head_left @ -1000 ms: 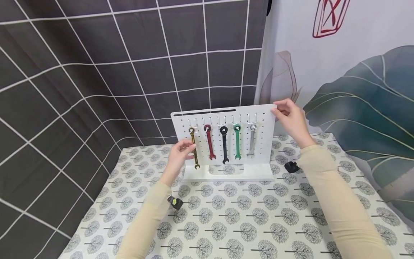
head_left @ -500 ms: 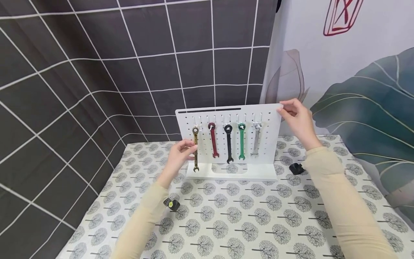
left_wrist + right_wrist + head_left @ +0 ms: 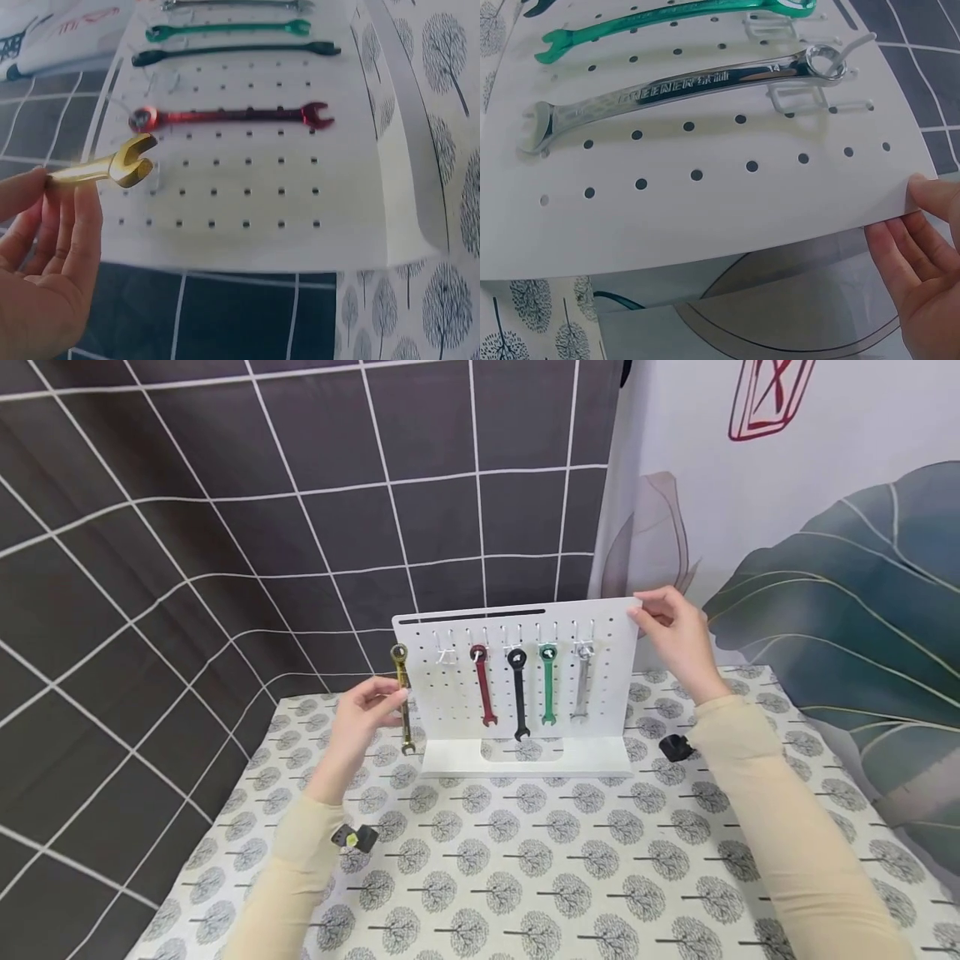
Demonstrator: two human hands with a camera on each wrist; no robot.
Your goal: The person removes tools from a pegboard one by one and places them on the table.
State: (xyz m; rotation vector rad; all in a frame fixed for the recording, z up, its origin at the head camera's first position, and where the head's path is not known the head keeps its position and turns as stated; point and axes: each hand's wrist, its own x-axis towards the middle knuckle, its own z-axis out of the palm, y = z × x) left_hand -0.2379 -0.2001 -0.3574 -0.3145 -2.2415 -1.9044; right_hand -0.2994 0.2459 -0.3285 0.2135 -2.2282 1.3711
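Gold wrench (image 3: 406, 717) has slid left since the earlier frame, away from the leftmost hook (image 3: 446, 655) and out just past the left edge of the white pegboard (image 3: 617, 693), with the left hand (image 3: 358, 718) carrying it along. So, setup: the surface (image 3: 525, 893) has a pale cloth with grey tree prints, a dark gridded curtain (image 3: 330, 452) hangs behind and to the left, and a white one with big leaf prints (image 3: 840, 577) is over on the right. Wrench is pretty much upright, ring end up, open end down, long axis close to vertical and roughly in line with the ones on the board. Left thumb and fingers (image 3: 84, 225) are clamped mid-shaft, covering a bit of it. Right hand (image 3: 675, 631) pinches the board's top right corner, thumb in front. Red (image 3: 483, 687), black (image 3: 519, 693), green (image 3: 549, 687) and silver (image 3: 582, 687) wrenches hang in a row, red one nearest.
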